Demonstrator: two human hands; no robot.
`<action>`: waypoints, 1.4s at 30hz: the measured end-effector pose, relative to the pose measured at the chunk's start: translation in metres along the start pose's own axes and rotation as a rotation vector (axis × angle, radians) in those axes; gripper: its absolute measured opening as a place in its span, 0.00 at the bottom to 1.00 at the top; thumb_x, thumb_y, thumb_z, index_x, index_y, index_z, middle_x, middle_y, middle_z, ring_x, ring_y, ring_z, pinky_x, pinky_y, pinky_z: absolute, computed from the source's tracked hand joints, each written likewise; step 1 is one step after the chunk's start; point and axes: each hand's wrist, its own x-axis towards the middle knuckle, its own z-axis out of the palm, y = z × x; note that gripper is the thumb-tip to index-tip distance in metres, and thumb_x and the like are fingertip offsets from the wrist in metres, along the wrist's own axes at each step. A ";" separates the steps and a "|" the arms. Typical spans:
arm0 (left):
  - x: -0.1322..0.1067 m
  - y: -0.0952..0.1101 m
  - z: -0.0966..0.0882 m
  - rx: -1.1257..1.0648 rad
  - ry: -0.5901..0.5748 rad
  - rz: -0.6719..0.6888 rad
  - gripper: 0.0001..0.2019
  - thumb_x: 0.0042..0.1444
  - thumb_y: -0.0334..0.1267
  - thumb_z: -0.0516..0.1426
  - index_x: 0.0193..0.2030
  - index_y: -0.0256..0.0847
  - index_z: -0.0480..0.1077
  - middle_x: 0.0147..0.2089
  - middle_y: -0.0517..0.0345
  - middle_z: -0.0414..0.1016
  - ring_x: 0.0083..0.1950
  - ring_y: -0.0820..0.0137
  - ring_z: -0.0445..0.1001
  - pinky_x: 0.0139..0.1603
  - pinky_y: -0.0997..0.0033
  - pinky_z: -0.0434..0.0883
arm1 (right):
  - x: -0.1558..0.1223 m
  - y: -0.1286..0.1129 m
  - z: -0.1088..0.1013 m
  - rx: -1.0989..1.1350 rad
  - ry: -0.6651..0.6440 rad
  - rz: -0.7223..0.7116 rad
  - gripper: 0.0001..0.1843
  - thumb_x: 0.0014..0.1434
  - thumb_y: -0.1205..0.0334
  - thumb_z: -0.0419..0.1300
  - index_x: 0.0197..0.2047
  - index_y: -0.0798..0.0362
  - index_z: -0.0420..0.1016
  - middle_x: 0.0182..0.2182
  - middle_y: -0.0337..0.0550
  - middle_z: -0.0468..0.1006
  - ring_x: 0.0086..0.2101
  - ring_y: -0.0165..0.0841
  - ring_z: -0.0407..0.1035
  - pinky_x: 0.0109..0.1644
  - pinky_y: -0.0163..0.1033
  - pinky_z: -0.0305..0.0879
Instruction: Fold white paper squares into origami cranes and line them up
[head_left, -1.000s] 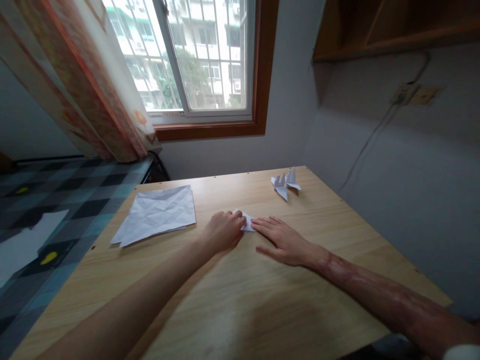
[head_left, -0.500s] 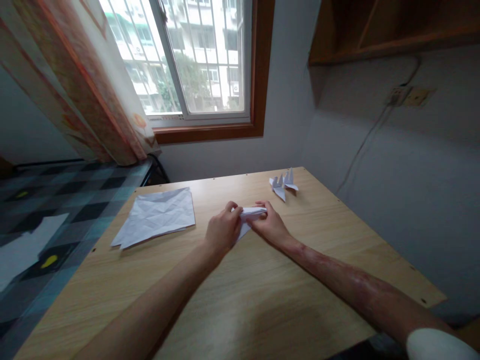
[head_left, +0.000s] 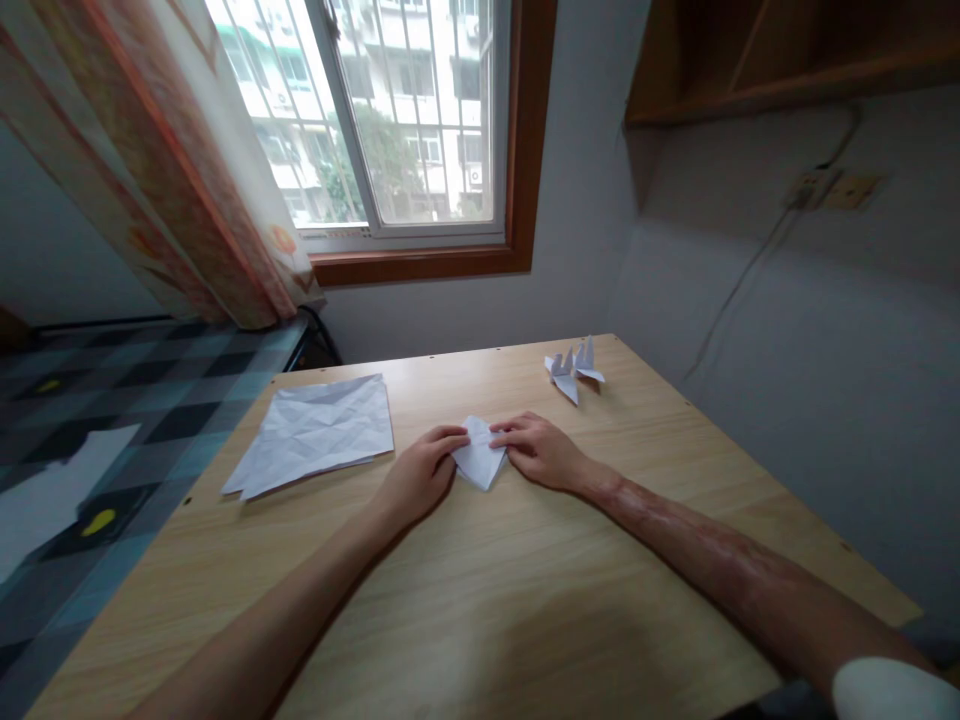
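Left hand (head_left: 420,478) and right hand (head_left: 541,452) pinch a small white folded paper (head_left: 478,464) on the light wooden table (head_left: 525,600); creasing it likely needs even pressure.

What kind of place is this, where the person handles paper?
Most likely a room in a home, perhaps a bedroom. The wooden table stands below a barred window with a patterned curtain, a checked cover lies beside it, and the left hand and right hand hold a small folded paper.

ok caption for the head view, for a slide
Left hand and right hand pinch a folded paper on a table, creased sheet at left, paper figure behind.
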 end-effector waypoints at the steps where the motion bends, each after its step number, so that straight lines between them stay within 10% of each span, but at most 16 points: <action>1: -0.002 0.000 -0.003 0.029 -0.035 0.018 0.22 0.68 0.29 0.53 0.61 0.42 0.83 0.66 0.46 0.82 0.66 0.56 0.81 0.71 0.50 0.77 | -0.001 -0.002 -0.001 -0.002 0.001 -0.009 0.20 0.65 0.77 0.64 0.53 0.47 0.89 0.58 0.49 0.87 0.55 0.42 0.80 0.65 0.52 0.75; 7: -0.006 0.008 -0.010 0.232 -0.064 0.062 0.18 0.74 0.39 0.56 0.64 0.45 0.81 0.69 0.49 0.81 0.72 0.51 0.76 0.75 0.41 0.73 | -0.003 -0.011 -0.006 0.010 -0.007 -0.028 0.18 0.65 0.73 0.66 0.54 0.48 0.87 0.57 0.49 0.86 0.55 0.43 0.78 0.66 0.53 0.74; 12: -0.005 0.015 -0.007 0.421 0.059 0.048 0.10 0.73 0.40 0.59 0.49 0.45 0.83 0.59 0.46 0.83 0.58 0.51 0.81 0.61 0.45 0.79 | -0.003 -0.020 -0.007 -0.004 0.015 -0.014 0.09 0.66 0.68 0.67 0.47 0.50 0.87 0.47 0.49 0.85 0.48 0.43 0.79 0.58 0.50 0.76; 19: -0.006 0.018 -0.004 0.320 -0.021 0.057 0.10 0.73 0.44 0.61 0.52 0.43 0.81 0.54 0.48 0.85 0.53 0.54 0.84 0.58 0.50 0.80 | -0.005 -0.026 -0.010 0.108 -0.050 -0.109 0.07 0.69 0.69 0.66 0.42 0.48 0.84 0.41 0.45 0.87 0.42 0.40 0.79 0.52 0.46 0.75; 26: -0.003 0.007 -0.007 0.165 -0.106 0.237 0.14 0.76 0.34 0.56 0.58 0.48 0.82 0.60 0.52 0.86 0.63 0.58 0.82 0.66 0.52 0.77 | -0.006 -0.004 -0.002 -0.093 0.130 0.116 0.21 0.64 0.62 0.73 0.60 0.50 0.80 0.55 0.51 0.83 0.56 0.48 0.75 0.64 0.56 0.73; 42: -0.003 0.012 -0.007 0.211 -0.099 0.154 0.15 0.77 0.40 0.55 0.54 0.49 0.85 0.55 0.51 0.87 0.55 0.58 0.83 0.62 0.53 0.79 | -0.006 -0.006 -0.002 -0.192 0.072 0.145 0.17 0.65 0.56 0.75 0.54 0.50 0.81 0.53 0.52 0.85 0.53 0.48 0.76 0.61 0.55 0.72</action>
